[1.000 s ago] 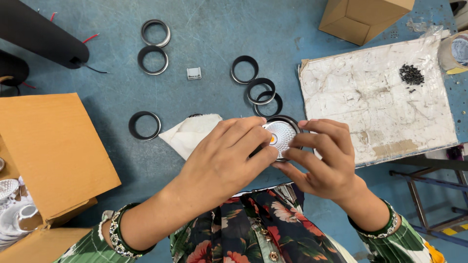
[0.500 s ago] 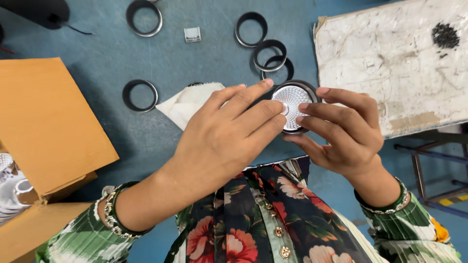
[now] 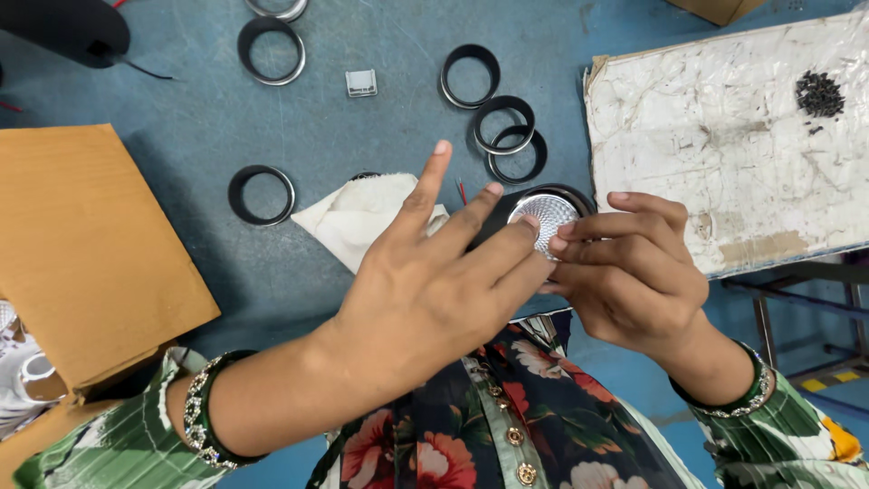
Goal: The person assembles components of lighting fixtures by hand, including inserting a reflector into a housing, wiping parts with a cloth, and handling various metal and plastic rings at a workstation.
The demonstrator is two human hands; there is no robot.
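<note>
Left hand: the left hand [image 3: 425, 303] comes in from the near left, back upward; its fingers are spread, the index raised clear and the others laid across the near left side of the lamp housing.
Right hand: the right hand [image 3: 629, 272] comes in from the near right; its fingers lie close together and curl over the housing's right rim, the fingertips [image 3: 561, 244] on the reflector face.
Lamp housing: the lamp housing [image 3: 548, 213], round and black with a silvery ribbed reflector, is held between both hands above the blue table [image 3: 362, 136], near centre, just left of the white board.
Cloth: a white cloth [image 3: 362, 217] lies on the table, left of the housing and partly under the left hand.
Black rings: three black rings [image 3: 502, 122] lie in a cluster just beyond the housing; a single ring [image 3: 262, 194] lies left of the cloth; more rings [image 3: 272, 50] lie at the far left.
White board: a worn white board [image 3: 724, 136] fills the right side and bears a small dark pile of screws [image 3: 819, 92] at its far right.
Cardboard box: a brown cardboard box [image 3: 81, 244] stands at the left edge.
Small clip: a small white clip [image 3: 361, 82] lies at far centre.
</note>
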